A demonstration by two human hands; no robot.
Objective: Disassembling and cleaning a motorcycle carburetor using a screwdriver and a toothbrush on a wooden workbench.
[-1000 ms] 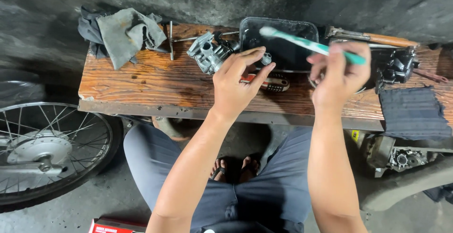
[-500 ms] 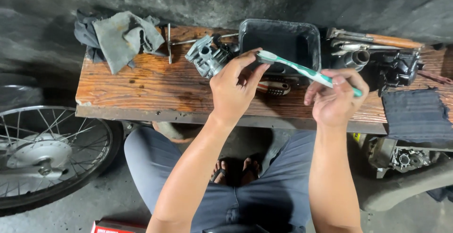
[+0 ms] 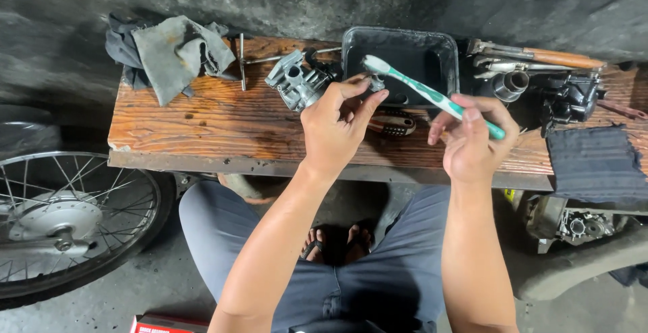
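Holding a small metal part [image 3: 375,82] pinched between thumb and fingertips, the left hand [image 3: 337,127] hovers just above the wooden surface [image 3: 202,120], at the front rim of the black tray [image 3: 445,46]. The right hand [image 3: 472,141] has its fingers closed round the handle of a green-and-white toothbrush [image 3: 432,95], bristles pointing to ten o'clock, right at the part. That part looks rigid, light and probably oily, so I'd say slippery; a firm pinch on its sides suits it. The brush is light, slightly springy plastic, best gripped low on the handle. Counting now: one toothbrush, one tray, one carburetor body [image 3: 295,83] at eleven o'clock of the left hand, one grey rag [image 3: 172,53] far left, one spoked wheel [image 3: 64,222] at eight o'clock, one dark cloth [image 3: 594,164] at three o'clock.
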